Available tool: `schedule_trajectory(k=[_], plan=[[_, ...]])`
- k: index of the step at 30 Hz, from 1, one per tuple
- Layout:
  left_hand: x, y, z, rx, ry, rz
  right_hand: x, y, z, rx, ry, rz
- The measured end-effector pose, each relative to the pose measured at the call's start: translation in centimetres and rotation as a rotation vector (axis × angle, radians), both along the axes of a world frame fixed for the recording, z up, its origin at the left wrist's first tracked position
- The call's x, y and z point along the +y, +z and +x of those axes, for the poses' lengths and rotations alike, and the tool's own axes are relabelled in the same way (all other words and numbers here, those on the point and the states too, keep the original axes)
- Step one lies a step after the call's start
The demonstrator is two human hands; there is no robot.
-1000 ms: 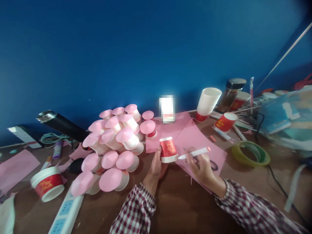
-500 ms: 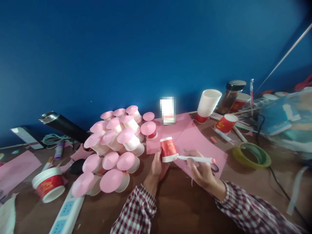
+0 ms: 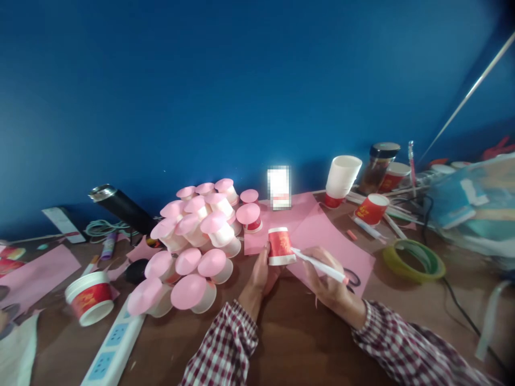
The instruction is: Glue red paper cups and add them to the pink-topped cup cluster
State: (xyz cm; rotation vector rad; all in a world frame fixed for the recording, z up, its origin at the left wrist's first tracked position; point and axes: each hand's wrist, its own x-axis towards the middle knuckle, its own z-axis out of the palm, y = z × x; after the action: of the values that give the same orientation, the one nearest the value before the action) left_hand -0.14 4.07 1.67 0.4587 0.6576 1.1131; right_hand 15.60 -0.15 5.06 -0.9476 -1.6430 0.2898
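Note:
A small red and white paper cup [image 3: 280, 245] stands upside down on a pink paper sheet [image 3: 322, 236]. My left hand [image 3: 260, 273] grips it from the left side. My right hand [image 3: 326, 279] holds a white pen [image 3: 319, 266] with a pink end, its tip touching the cup's lower right rim. The pen slants down to the right. Both sleeves are red and white plaid.
A pile of cups with pink cone tops [image 3: 193, 241] lies left of my hands. A white power strip [image 3: 115, 348], a red cup [image 3: 90, 297], a black flask [image 3: 123, 206], a green tape ring [image 3: 414, 260], more cups [image 3: 341, 179] and a jar [image 3: 378, 166] surround the brown table.
The pen's rear end has swung from up-right down to lower right while its tip stays at the cup. The view shifted slightly left.

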Motion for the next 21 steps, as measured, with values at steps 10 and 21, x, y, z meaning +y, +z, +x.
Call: schedule_trajectory(k=[10,21], plan=[[-0.3,0.0,0.2,0.002,0.064,0.095,0.9,-1.8,-0.1,-0.018,-0.077,0.088],[-0.7,-0.2,0.9,0.074,0.159,0.192,0.6,-2.2,-0.1,0.103,0.04,-0.105]])
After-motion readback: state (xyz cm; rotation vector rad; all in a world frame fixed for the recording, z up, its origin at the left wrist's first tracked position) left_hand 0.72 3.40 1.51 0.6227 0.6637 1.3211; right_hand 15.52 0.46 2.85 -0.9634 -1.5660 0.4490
